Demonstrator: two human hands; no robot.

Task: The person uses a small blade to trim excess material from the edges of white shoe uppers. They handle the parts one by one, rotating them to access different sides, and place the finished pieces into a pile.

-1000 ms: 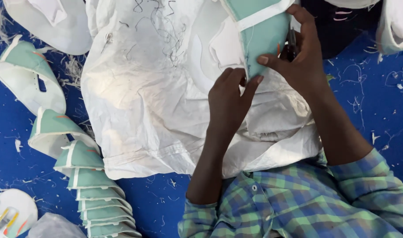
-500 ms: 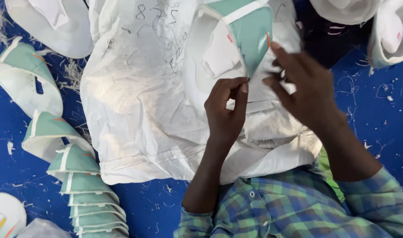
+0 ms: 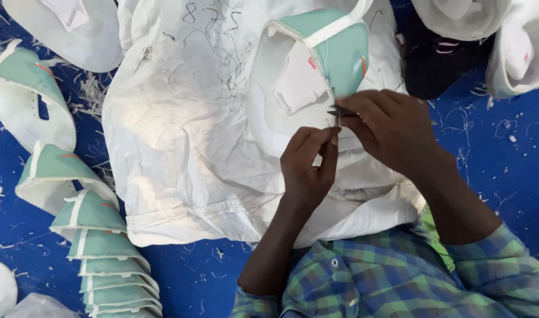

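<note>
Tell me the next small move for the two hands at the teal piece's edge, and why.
Probably close the small dark snips in the right hand on the thread that the left hand pinches taut below the teal-and-white shoe upper; the blades already sit at it.

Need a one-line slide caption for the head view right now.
Left hand pinches a thread while right hand holds small snips at a green-and-white cap piece on a white sack.
</note>
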